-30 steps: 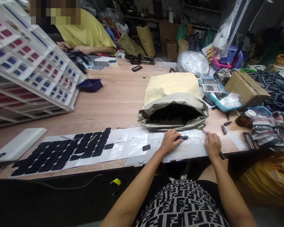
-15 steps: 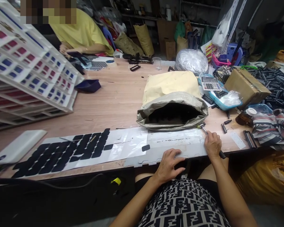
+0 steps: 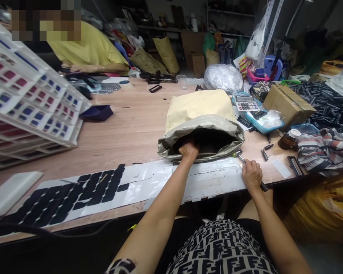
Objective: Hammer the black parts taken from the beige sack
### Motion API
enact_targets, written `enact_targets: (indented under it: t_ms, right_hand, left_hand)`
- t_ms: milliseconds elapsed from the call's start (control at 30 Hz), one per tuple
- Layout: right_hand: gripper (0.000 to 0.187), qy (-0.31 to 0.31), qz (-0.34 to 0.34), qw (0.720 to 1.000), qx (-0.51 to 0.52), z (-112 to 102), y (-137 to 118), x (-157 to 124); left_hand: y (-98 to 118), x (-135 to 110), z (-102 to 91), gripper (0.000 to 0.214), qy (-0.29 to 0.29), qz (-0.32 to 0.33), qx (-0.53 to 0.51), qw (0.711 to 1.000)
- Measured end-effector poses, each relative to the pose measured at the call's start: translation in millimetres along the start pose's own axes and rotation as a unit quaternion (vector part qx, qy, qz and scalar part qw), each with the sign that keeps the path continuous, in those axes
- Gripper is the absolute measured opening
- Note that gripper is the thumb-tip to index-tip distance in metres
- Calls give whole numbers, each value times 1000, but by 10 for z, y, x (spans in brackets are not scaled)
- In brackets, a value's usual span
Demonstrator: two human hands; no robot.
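Note:
My left hand [image 3: 189, 149] reaches into the dark mouth of a grey woven sack [image 3: 201, 127] lying on the wooden table; its fingers are hidden inside. My right hand [image 3: 251, 175] rests at the table's near edge, closed around the black handle of a small metal-headed hammer [image 3: 242, 160] whose head lies on a white plastic sheet [image 3: 214, 177]. To the left on that sheet lie several black oval pads [image 3: 74, 194] in rows.
A person in yellow [image 3: 85, 47] sits at the far left. A tilted white rack [image 3: 28, 102] of coloured cards fills the left. A calculator [image 3: 245, 102], cardboard box [image 3: 287, 102], plaid cloth [image 3: 326, 150] and loose black parts [image 3: 328, 106] crowd the right.
My left hand let go of a small black part on the sheet, dropped toward my lap, then went forward into the sack. My right hand stayed on the hammer.

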State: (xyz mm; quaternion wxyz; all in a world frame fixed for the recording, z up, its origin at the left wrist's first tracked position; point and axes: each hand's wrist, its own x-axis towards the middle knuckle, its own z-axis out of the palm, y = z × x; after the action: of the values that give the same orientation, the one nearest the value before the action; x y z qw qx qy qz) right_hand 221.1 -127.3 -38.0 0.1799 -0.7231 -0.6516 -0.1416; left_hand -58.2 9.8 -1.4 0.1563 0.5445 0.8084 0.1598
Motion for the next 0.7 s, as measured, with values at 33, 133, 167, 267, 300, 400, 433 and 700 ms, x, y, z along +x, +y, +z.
enact_targets:
  t_ms: [33,133,167,267,300,400,433,700]
  right_hand:
    - [28,-1,0,1000,-1,-1,-3,-1]
    - [28,-3,1,1000,-4,-3,-7,-1]
    - [28,-4,1,1000,-6,-3,-7,0]
    - [28,-7,0,1000,-7,-3,-5,4]
    - [28,-7,0,1000,-6,-3,-5,5]
    - [28,-4,-2,1000,-7,-6,-8,6]
    - [28,-1,-3,1000,-7,-6,-9,8]
    - [30,3,-3,999,32,-32,22,27]
  left_hand:
    - [-27,-12,0,36,3,2,-6,1000]
    - [-156,-183,4,33,46,69,-40,996]
    - [-208,-279,19,31,66,122,-55,989]
    - [-354,-615,140,24,67,324,-106,938]
    - [-393,-718,203,22,48,374,-119,919]
    - [-468,-914,405,19,10,418,-130,899]
    - [-481,-937,460,19,9,412,-127,902]
    - [-487,-876,546,20,7,401,-129,907]
